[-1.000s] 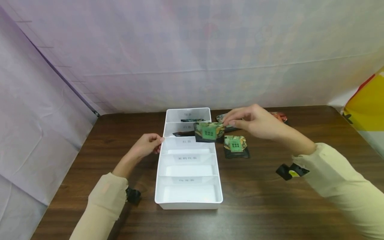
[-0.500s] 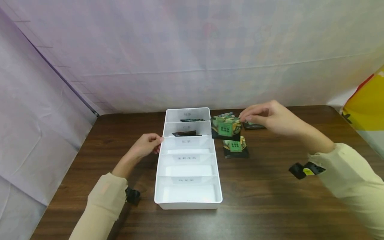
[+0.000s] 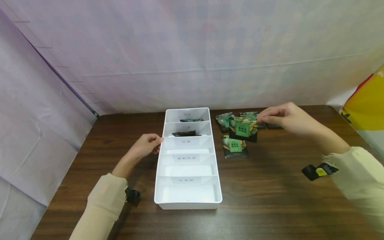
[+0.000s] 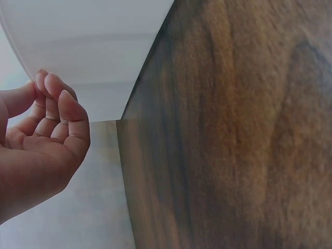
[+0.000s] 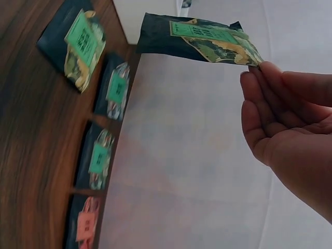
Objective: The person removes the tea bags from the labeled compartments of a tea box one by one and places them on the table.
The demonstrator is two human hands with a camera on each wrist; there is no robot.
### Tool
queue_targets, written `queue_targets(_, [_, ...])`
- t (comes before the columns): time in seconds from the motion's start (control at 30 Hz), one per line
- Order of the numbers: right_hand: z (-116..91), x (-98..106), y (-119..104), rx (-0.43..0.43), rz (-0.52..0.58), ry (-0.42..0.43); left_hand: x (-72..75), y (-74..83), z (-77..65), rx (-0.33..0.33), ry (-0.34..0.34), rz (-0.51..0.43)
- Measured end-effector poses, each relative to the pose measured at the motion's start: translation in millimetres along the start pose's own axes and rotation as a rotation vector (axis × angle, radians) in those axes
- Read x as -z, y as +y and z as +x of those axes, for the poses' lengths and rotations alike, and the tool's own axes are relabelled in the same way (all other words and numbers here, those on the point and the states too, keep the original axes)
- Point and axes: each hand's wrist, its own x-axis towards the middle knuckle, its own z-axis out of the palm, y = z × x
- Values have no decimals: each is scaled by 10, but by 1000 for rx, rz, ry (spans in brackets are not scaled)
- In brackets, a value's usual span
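My right hand pinches one corner of a black tea sachet with a green label, holding it in the air above the table. The right wrist view shows this sachet hanging from thumb and fingertips, its patterned end at the fingers. At the left long side of a white divided tray, my left hand pinches the rim between thumb and fingers. A green-toned sachet lies in the tray's farthest compartment, and a dark sachet in the one before it. Paper labels mark the compartments.
Right of the tray, a green-labelled sachet lies on the wooden table. Others lie behind it, including a sachet near the tray; the right wrist view shows a red-labelled sachet. A pale curtain stands behind the table.
My right hand has moved right with the sachet, from over the tray's right edge to above the sachets on the table. The left hand has stayed at the rim.
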Motion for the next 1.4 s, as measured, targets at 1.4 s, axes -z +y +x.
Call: queue_targets(1.4, [-176, 173, 940, -227, 6, -119, 2, 32, -26, -8, -22, -21])
